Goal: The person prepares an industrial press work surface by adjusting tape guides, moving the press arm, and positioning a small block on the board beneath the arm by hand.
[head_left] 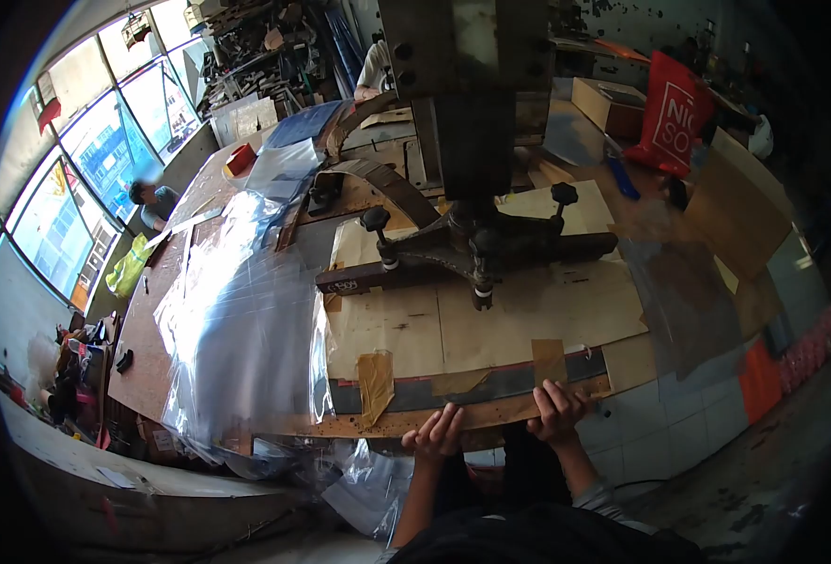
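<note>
My left hand (434, 431) rests with bent fingers on the front edge of a wooden board (500, 411). To its right, my right hand (560, 412) has its fingers spread over the same edge. Just beyond both hands lies a dark strip (415, 395) with brown tape (376, 387) across it on the left and another tape piece (548, 360) near my right hand. Pale sheets (387, 329) cover the board behind the strip. Above them stands a dark metal press head (479, 221) with a crossbar and black knobs.
Clear plastic sheets (246, 329) spread over the table's left side. A red bag (674, 113), a cardboard box (609, 105) and a blue-handled tool (623, 177) are at the back right. A person (155, 204) is by the windows; another person's hand (368, 93) shows behind the press.
</note>
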